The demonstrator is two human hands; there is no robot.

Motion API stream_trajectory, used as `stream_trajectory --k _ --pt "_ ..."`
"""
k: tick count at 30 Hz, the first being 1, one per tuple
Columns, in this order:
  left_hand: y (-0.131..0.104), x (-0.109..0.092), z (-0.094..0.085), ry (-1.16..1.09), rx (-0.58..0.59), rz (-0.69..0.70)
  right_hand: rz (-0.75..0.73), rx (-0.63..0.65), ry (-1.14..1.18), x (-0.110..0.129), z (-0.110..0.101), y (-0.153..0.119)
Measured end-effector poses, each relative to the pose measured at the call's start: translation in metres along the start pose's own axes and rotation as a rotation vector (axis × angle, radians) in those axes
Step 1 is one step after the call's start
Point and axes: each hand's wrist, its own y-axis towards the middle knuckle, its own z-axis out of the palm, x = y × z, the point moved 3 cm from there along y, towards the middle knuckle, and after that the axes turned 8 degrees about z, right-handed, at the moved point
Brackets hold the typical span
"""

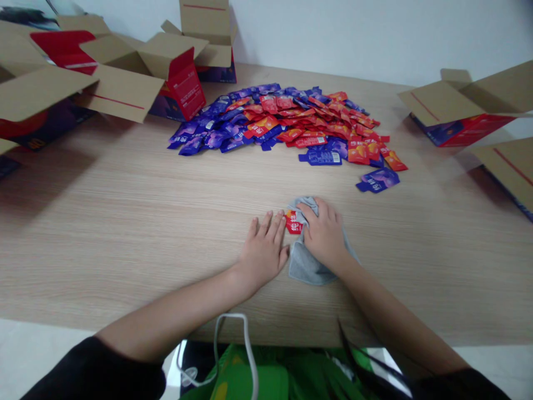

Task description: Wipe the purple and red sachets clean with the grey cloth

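Observation:
My left hand (265, 248) lies flat on the table, fingers spread, its fingertips at the left edge of a red sachet (293, 221). On the right, my right hand (326, 233) is closed on a grey cloth (310, 264) and presses it over the right part of that sachet. Much of the sachet is hidden under the cloth. Farther back, a heap of red sachets (300, 119) and purple sachets (225, 136) spreads over the table. One purple sachet (378, 180) lies apart from the heap, toward me.
Open cardboard boxes stand at the left (120, 91), at the back (214, 55) and at the right (458, 111), flaps spread outward. Another box (510, 166) is cut off at the right edge. A white cable (245, 339) hangs by the front edge of the wooden table (145, 222).

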Motion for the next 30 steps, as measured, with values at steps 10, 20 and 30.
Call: stream_trajectory --k 10,20,30 --pt "0.000 0.000 0.000 0.007 -0.015 0.004 0.116 0.006 -0.006 -0.026 0.002 -0.008" --pt "0.000 0.002 0.001 -0.013 -0.022 0.016 0.247 0.085 -0.056 -0.085 -0.018 0.003" --pt "0.000 0.000 -0.001 -0.006 -0.008 0.029 -0.015 0.051 0.282 -0.010 -0.035 0.020"
